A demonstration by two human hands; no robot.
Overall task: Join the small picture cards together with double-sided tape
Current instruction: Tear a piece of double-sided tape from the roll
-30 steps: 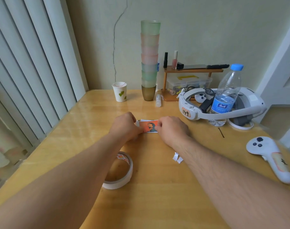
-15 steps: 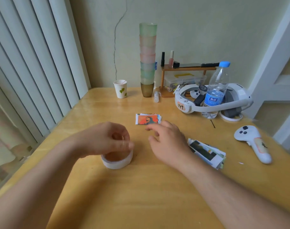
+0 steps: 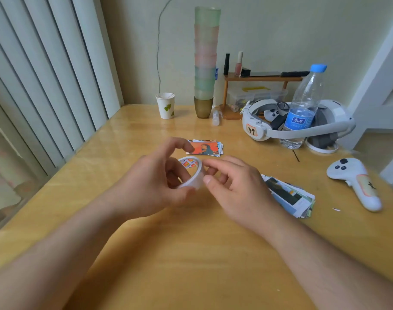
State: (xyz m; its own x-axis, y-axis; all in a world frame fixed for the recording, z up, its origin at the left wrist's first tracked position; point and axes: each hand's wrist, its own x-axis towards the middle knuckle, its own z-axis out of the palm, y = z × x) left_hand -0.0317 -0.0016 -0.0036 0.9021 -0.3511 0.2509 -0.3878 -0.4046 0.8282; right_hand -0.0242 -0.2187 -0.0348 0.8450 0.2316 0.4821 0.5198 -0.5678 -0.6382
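While the left hand [image 3: 155,180] holds the white ring-shaped roll of double-sided tape [image 3: 192,173] lifted off the yellow wooden table [image 3: 191,253], fingers curled round its rim, the right hand [image 3: 233,182] sits just beside it. Right fingers loosely bent, thumb and forefinger tips at the roll's near edge; the frame is soft there, so I cannot tell whether they pinch a tape end or only touch.

Progress, as judged: a small fanned bundle of picture cards with an orange portrait on top [image 3: 205,148] lies on the table beyond the hands, looks already joined. A larger loose stack of picture cards [image 3: 289,196] waits at the right, near the right wrist, untouched. So some joining seems done, much left. Step in hand appears to be pulling fresh tape for the next card.

Tape roll: thin-walled, translucent white, printed orange pattern visible inside the core, tilted with its opening facing up and away. No free strip visible.

Cards: small, glossy, edges uneven in the loose stack, several overlapping at angles.
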